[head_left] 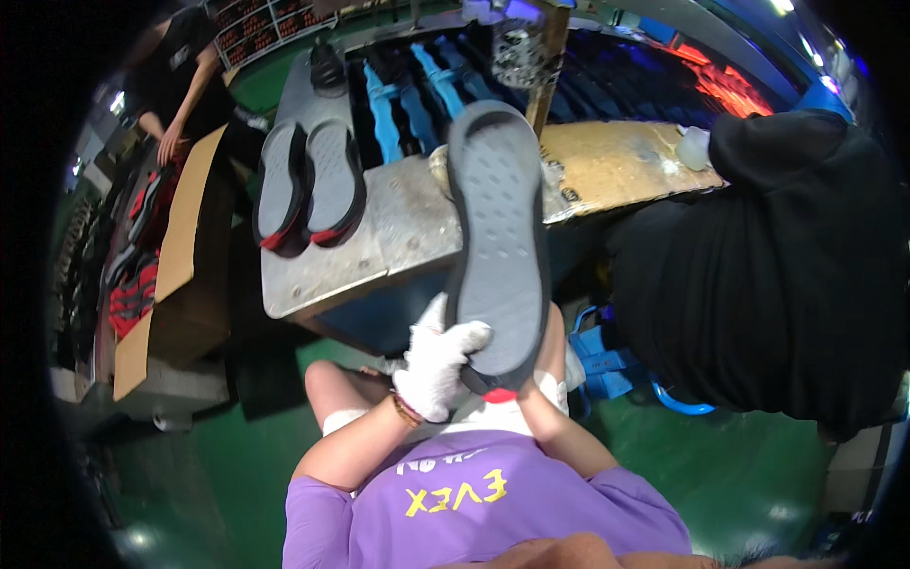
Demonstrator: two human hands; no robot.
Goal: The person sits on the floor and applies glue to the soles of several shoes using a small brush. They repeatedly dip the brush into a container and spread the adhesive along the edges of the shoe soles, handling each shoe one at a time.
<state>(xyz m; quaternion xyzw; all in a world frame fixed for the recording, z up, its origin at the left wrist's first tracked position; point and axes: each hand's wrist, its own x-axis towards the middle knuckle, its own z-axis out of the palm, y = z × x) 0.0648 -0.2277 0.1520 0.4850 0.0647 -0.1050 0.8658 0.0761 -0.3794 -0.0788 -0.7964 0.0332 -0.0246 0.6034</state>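
Shoe sole, grey with a black rim, points toward twelve o'clock mid-view. The gloved left hand clamps its near end; the right hand is hidden behind it, its grip impossible to tell. Toward ten o'clock, two similar soles lie on a metal table; farther that way is a co-worker's hand.

We record yellow capital lettering, inverted, across the wearer's purple T-shirt; white lettering nearer its hem, partly lost in folds. White mark on co-worker's black top: too small to read.
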